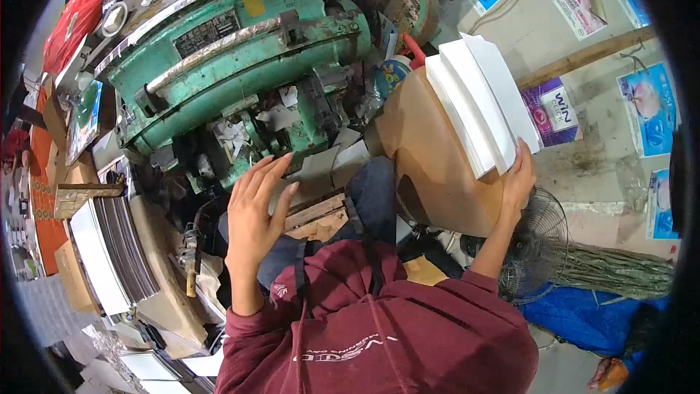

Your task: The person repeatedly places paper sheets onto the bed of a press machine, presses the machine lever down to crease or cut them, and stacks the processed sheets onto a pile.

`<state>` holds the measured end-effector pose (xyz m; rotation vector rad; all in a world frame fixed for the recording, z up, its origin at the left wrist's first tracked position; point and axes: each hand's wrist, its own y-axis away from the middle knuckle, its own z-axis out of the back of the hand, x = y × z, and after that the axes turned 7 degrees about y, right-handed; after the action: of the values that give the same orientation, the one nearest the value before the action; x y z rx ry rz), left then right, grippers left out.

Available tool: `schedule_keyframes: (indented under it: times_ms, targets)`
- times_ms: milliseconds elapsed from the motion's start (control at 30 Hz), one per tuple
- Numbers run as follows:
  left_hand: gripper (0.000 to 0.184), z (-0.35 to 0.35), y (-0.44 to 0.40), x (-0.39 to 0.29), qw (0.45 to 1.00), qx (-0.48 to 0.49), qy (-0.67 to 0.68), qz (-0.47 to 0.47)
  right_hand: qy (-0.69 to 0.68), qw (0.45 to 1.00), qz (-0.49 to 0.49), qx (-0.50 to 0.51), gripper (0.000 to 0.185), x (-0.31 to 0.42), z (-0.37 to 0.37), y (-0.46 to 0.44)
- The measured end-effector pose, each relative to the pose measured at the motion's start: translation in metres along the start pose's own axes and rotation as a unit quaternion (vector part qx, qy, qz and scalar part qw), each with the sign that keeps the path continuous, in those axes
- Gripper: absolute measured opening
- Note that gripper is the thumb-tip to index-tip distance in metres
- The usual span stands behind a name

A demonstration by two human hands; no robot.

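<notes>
The left hand (255, 208) is up over the lap, with the green machine (240, 66) past it. Its fingers are spread and it holds nothing. The right hand (519, 179) is at the near end of the white paper (474, 102), with fingers touching the corner. The view does not show if it pinches the sheets or just rests on them. The paper lies in a pile along the right edge of the brown table (419, 142).

To handle the pile well, the right hand should press gently, so the thin edges do not bend or slip. The left hand could help best from the other side, with flat fingers.

The red top (445, 328) is soft cloth with strings. The fan (536, 248) has a round cage of thin wire. The table looks smooth and a bit shiny. The paper is flat and long, with layers that make little steps. The machine looks like hard metal, with dirty paint and a long bar.
</notes>
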<state>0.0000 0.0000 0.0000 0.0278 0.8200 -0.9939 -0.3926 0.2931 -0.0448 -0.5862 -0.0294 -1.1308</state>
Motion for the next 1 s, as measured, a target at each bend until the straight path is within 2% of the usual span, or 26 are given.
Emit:
schedule_keyframes:
  times_ms: [67,200,267,400,467,500,567,633,667,700,767,833,900,967,1000]
  targets:
    - [0.041,0.003,0.006,0.007,0.999,0.006,-0.023,0.027,0.021,0.993,0.091,-0.067,0.027,-0.006,-0.006,0.001]
    - [0.040,-0.001,0.016,0.004,0.998,0.012,-0.013,0.054,0.051,0.990,0.103,-0.080,0.027,-0.017,0.007,0.002]
    - [0.040,0.003,0.016,0.006,0.998,0.018,-0.006,0.067,-0.001,0.996,0.049,-0.070,0.027,-0.015,0.004,0.003]
    - [0.040,0.018,-0.004,-0.001,0.989,0.071,0.029,0.127,-0.004,0.997,0.063,-0.046,0.027,0.003,0.030,-0.022]
    - [0.044,0.026,-0.023,0.012,0.990,0.075,0.032,0.116,0.009,0.997,0.005,-0.083,0.026,-0.001,0.014,-0.042]
    - [0.044,0.032,-0.035,0.016,0.989,0.070,0.026,0.130,-0.019,0.994,0.013,-0.105,0.026,-0.007,0.006,-0.054]
    - [0.050,0.051,-0.070,0.031,0.996,0.016,0.009,0.086,-0.105,0.989,-0.071,-0.081,0.028,0.005,-0.004,-0.081]
    - [0.055,0.078,-0.108,0.052,0.996,-0.035,-0.036,0.072,-0.155,0.986,-0.041,-0.041,0.033,0.007,-0.023,-0.102]
    - [0.054,0.110,-0.117,0.058,0.994,-0.065,-0.078,0.035,-0.186,0.981,-0.043,-0.033,0.035,0.012,-0.053,-0.084]
    - [0.054,0.132,-0.129,0.068,0.991,-0.091,-0.095,0.010,-0.192,0.981,-0.032,-0.022,0.037,0.019,-0.070,-0.079]
    - [0.050,0.164,-0.144,0.082,0.988,-0.123,-0.080,0.052,-0.139,0.990,-0.025,-0.024,0.037,0.040,-0.073,-0.067]
    - [0.048,0.182,-0.157,0.120,0.985,-0.136,-0.094,0.040,-0.128,0.988,-0.075,-0.032,0.035,0.056,-0.066,-0.063]
    - [0.054,0.193,-0.160,0.170,0.982,-0.087,-0.148,0.079,-0.161,0.983,-0.071,-0.060,0.035,0.088,-0.053,-0.063]
    - [0.061,0.186,-0.152,0.228,0.977,-0.020,-0.166,0.132,-0.195,0.977,-0.076,-0.045,0.033,0.122,-0.046,-0.071]
    - [0.070,0.176,-0.140,0.250,0.967,0.046,-0.179,0.174,-0.265,0.964,-0.011,-0.005,0.032,0.135,-0.048,-0.075]
